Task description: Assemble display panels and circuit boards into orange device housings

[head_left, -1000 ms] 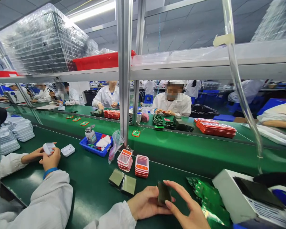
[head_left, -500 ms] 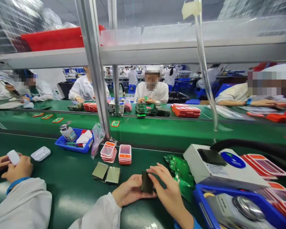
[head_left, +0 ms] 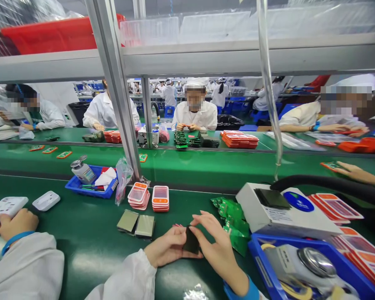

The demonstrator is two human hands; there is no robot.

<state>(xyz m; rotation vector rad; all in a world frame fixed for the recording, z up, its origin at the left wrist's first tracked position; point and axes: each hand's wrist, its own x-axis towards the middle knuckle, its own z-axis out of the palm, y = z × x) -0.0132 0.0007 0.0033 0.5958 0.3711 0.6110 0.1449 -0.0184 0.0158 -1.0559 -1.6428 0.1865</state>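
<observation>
Left hand (head_left: 168, 250) and right hand (head_left: 217, 246) both grip 1 dark panel (head_left: 191, 241) between them.

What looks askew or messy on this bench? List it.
The left stack of red-rimmed trays leans, fanned out, beside the squared right stack. Green bags lie crumpled by the white box. Nothing looks spilled.

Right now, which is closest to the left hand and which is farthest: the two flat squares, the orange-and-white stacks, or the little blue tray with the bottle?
From the left hand:
1. Flat squares, just to its left on the mat.
2. Orange-and-white stacks, behind the squares, nearer the post.
3. Blue tray, farthest, back and off to the left.
</observation>
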